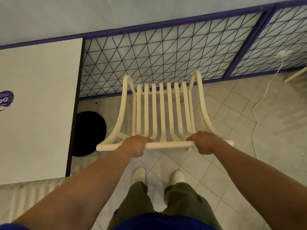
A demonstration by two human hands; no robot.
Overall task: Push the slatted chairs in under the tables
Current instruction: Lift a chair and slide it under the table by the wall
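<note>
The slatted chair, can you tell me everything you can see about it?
The slatted chair is cream-coloured and looks like plastic or painted wood. Long slats curve from its top rail down into the seat, between two flaring side pieces. The left hand and right hand grip the top rail. It faces a wire mesh panel and sits beside the white table, not under it. Its legs are mostly hidden.

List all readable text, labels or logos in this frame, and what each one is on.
"yG": white letters on the purple sticker on the white table. The frame's left edge cuts the word off, and the dark character after the G is unreadable.
Small print above and below those letters on the sticker: too blurred to read.
Slatted chair, wire mesh panel: no text visible.
</note>
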